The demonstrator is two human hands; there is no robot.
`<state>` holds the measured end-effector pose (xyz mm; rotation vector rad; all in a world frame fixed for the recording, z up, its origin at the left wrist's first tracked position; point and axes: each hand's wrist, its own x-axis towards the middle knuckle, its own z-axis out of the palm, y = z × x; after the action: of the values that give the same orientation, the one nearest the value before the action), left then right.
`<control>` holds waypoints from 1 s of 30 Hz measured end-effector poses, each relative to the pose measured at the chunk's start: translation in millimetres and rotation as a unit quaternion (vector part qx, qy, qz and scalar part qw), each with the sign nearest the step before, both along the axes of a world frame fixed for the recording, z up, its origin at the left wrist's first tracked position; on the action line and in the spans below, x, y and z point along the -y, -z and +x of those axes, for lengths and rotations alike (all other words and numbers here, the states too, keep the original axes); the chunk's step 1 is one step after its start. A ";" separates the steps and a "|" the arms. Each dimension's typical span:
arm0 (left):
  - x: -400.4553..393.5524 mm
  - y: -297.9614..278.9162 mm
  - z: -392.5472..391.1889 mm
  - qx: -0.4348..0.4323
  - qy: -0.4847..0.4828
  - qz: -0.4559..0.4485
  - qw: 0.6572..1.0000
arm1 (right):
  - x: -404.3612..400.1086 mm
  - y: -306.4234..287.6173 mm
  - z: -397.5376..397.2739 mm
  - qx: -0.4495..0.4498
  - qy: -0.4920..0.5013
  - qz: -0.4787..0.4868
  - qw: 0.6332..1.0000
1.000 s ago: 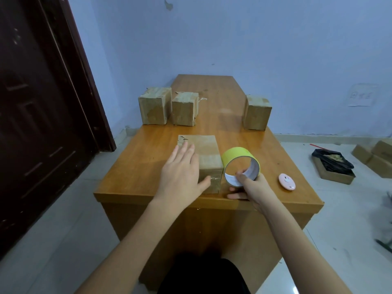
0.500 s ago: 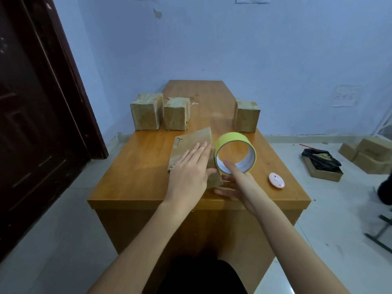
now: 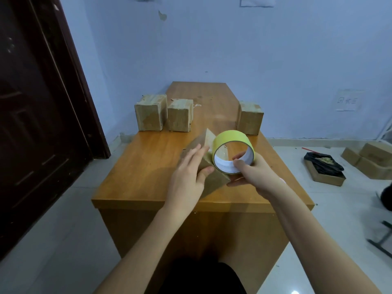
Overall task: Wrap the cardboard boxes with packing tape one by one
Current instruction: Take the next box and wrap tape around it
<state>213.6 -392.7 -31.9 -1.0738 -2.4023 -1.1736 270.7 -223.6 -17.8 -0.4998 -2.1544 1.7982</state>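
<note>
Near the front edge of a wooden bench [image 3: 148, 166], a tilted cardboard box [image 3: 214, 177] is raised on one corner. Flat against its left face lies the left hand [image 3: 186, 179], fingers straight, thumb on the front face. Just right of that hand, touching the box, the right hand [image 3: 256, 175] has its grip on a yellow-green roll of packing tape [image 3: 231, 141], thumb hooked inside the white core. Beyond both hands stand three more boxes [image 3: 180, 117], two left, one right.
</note>
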 end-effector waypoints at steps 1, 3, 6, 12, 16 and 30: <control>1.6 -2.1 0.4 0.014 0.004 0.009 1.000 | -0.3 -4.9 -1.0 0.008 -0.008 0.028 1.000; 6.2 -7.5 0.2 0.031 -0.010 0.000 0.999 | -0.3 -14.8 -3.3 0.023 -0.034 0.078 0.996; 13.4 -16.4 -5.2 -0.089 -0.106 -0.126 0.982 | 6.9 -27.6 -13.6 0.051 -0.059 0.164 0.983; 32.8 -12.5 -16.6 -0.160 -0.135 -0.227 0.951 | 31.1 -44.3 -44.2 0.118 -0.040 0.408 0.904; 43.0 -6.5 -16.7 -0.174 -0.144 -0.236 0.945 | 42.9 -53.7 -52.1 0.104 -0.072 0.380 0.916; 33.3 -8.3 -17.0 -0.127 -0.158 -0.226 0.953 | 26.5 -34.9 -47.9 0.055 -0.079 0.189 0.977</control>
<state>196.6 -426.0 -23.6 -0.8405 -2.5624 -0.3623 222.8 -250.1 17.1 -0.3515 -2.5973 1.4033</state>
